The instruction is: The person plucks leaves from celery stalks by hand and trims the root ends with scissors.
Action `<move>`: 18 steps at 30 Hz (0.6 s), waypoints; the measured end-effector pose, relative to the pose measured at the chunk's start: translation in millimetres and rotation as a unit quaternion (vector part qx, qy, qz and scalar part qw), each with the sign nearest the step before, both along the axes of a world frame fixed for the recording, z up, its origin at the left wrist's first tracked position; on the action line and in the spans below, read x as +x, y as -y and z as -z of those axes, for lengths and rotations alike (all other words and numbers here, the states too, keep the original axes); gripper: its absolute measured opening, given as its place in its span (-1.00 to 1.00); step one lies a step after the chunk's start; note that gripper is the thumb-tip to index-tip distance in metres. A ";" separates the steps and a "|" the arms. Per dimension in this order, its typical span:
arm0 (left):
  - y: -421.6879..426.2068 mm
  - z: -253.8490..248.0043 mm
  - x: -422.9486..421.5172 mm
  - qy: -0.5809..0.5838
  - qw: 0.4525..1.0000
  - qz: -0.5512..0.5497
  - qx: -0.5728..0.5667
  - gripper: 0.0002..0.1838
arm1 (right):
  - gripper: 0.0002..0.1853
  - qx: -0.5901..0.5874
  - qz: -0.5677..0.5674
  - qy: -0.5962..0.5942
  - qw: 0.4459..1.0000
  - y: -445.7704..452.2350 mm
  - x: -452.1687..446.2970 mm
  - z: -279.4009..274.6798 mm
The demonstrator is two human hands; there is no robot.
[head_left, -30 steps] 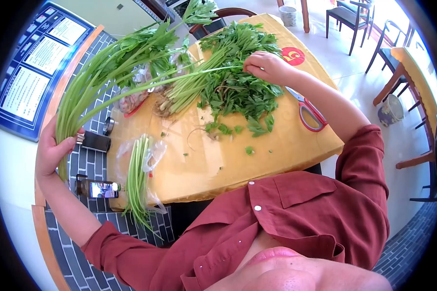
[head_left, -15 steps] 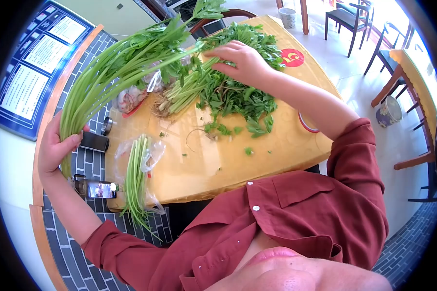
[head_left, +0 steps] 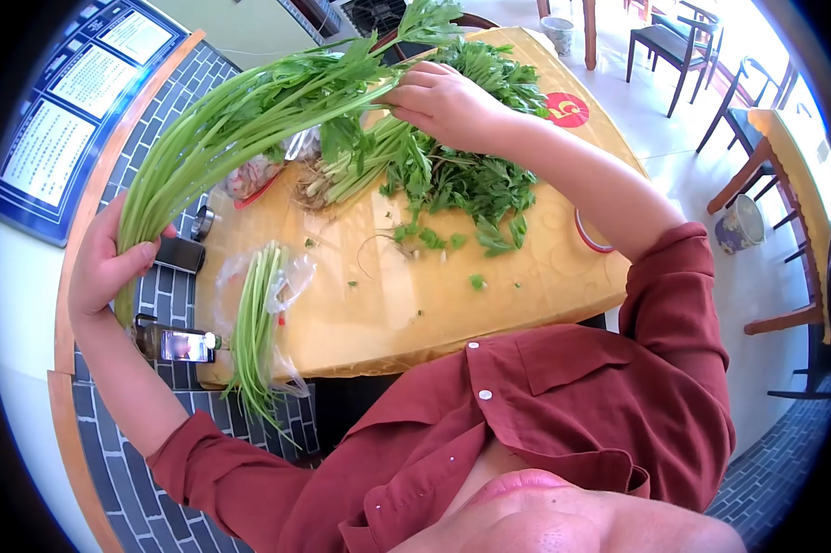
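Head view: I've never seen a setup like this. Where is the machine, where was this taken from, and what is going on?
There is no robot here, just a person with two bare hands. The camera is worn on the head and looks forward and down, so the person's own red shirt fills the bottom. The bent, dark-rimmed look probably comes from a wide lens.

The left hand grips long green stalks near their lower ends; the right hand is at their leafy end.

On the yellow-covered table lie a leafy pile and a smaller bundle with a clear bag. A lit phone is by the table's left edge.
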State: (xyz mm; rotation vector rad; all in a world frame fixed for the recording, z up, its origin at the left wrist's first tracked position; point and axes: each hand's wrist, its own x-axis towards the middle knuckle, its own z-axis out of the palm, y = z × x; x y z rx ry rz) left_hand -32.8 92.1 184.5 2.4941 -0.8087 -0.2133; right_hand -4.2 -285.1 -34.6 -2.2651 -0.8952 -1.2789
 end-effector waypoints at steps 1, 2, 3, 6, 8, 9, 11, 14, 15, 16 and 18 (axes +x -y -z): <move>0.9 -0.5 -0.8 -0.001 1.000 -0.001 0.006 -0.38 | -0.77 -0.020 -0.016 -0.004 1.000 3.7 -2.3 -1.2; 1.3 -0.4 -0.9 -0.003 1.000 -0.002 0.012 -0.39 | -0.77 -0.050 -0.010 0.014 0.999 8.3 -4.0 -2.7; 0.9 0.4 -0.2 -0.002 1.000 0.003 0.015 -0.39 | -0.76 -0.079 -0.003 0.032 0.996 12.9 -5.6 -5.0; 1.5 1.1 0.4 -0.001 1.000 0.012 0.025 -0.41 | -0.82 -0.135 0.025 0.062 0.989 16.4 -15.4 -14.0; 7.5 0.2 -3.3 -0.002 0.999 0.012 0.035 -0.42 | -0.86 -0.184 0.058 0.016 0.981 21.3 -24.0 -19.3; 9.5 0.3 -4.6 -0.002 0.999 0.010 0.036 -0.42 | -0.92 -0.201 0.074 0.069 0.974 23.0 -23.8 -20.4; 12.0 0.3 -6.3 -0.002 0.999 0.005 0.038 -0.42 | -0.92 -0.210 0.105 0.045 0.971 24.6 -28.1 -22.3; 10.3 2.0 -5.5 0.004 1.000 0.004 0.030 -0.42 | -0.91 -0.140 0.101 -0.006 0.985 23.6 -25.1 -14.9; 10.5 1.9 -5.5 0.004 1.000 0.008 0.029 -0.42 | -0.90 -0.103 0.091 -0.025 0.990 23.5 -23.8 -12.4; 11.0 1.7 -5.4 0.003 1.000 0.012 0.028 -0.42 | -0.90 -0.101 0.086 -0.021 0.991 23.9 -24.3 -12.9; 13.0 2.0 -5.0 0.005 0.999 0.014 0.032 -0.41 | -0.89 -0.098 0.076 -0.012 0.992 24.5 -25.3 -13.3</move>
